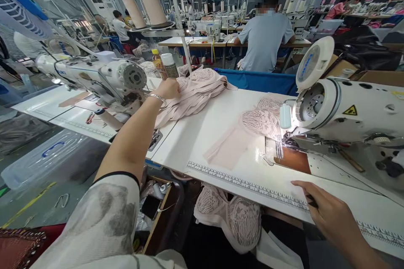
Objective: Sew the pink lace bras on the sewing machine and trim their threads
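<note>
My left hand [169, 89] reaches out to the far side of the table, its fingers bent against the left end of a pile of pale pink bras [202, 88]. It looks closed on a bra there, though the fingertips are partly hidden. My right hand [328, 208] is over the table's front edge, fingers curled, with a small dark thing between them that I cannot make out. Another lace bra [260, 119] lies flat by the needle of the right sewing machine [334, 107]. One more bra [233, 218] hangs below the table edge, over my lap.
A second sewing machine [94, 75] stands at the left, beside a thread cone [109, 118]. Bottles [168, 65] stand behind the pile. A printed ruler [246, 185] runs along the table's front edge. A clear plastic box [53, 159] is on the floor. A person [267, 38] sits ahead.
</note>
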Available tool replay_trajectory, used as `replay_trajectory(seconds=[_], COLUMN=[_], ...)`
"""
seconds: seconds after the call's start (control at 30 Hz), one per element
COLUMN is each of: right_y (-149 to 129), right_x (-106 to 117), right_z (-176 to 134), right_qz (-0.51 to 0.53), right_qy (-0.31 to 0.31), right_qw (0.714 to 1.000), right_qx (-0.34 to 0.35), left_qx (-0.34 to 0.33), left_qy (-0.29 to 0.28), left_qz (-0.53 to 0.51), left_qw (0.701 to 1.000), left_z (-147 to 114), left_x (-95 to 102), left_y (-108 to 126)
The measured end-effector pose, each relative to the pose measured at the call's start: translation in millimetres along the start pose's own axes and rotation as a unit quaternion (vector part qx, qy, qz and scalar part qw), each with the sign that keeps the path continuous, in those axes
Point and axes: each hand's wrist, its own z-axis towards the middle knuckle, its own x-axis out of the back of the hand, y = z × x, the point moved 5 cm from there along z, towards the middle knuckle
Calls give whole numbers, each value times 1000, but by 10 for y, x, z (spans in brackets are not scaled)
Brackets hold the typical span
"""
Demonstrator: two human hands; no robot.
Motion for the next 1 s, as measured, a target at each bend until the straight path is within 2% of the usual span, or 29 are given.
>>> replay_trajectory(seconds=[0.1,0.17,0.23,0.27,0.33,0.37,0.4,0.43,0.47,0.53,0.6,0.63,0.67,0.73,0.8,0.87,1.0], right_y=[-36,-89,-145,-176,-258,-318,-392,-478,-595,-845,-1037,-1082,-1081,-970,-814,-723,-736], right_x=[15,62,170,242,406,482,552,610,625,603,482,417,356,259,195,128,101], right_z=[-6,-11,6,29,116,189,282,393,527,757,864,870,857,794,692,594,519], right_qz=[-2,-7,-4,11,82,139,205,272,337,438,497,498,481,396,295,246,259], right_qy=[15,38,82,105,156,175,191,198,159,44,-114,-168,-197,-186,-153,-158,-165], right_qw=[1000,999,995,990,971,959,944,929,922,898,859,849,854,899,941,953,950], right_qx=[-4,-15,-62,-97,-161,-175,-172,-152,-108,-6,46,50,38,-15,-64,-73,-61], left_qx=[16,36,41,23,-61,-136,-207,-279,-332,-403,-421,-410,-388,-345,-351,-392,-470], left_qy=[76,174,292,350,458,505,547,559,551,486,443,425,399,312,201,125,76], left_qz=[-7,-24,-57,-71,-89,-94,-111,-124,-144,-179,-212,-217,-210,-172,-149,-186,-309], left_qw=[997,984,954,934,882,847,804,771,752,754,763,778,804,868,903,892,823], left_z=[-51,-159,-378,-535,-939,-1179,-1429,-1646,-1815,-1983,-1991,-1946,-1882,-1764,-1762,-1875,-2079], left_x=[131,297,480,559,665,685,681,645,588,416,204,85,-45,-324,-570,-689,-591], left_y=[73,134,234,319,577,753,922,1100,1261,1552,1732,1779,1803,1805,1809,1870,2187])
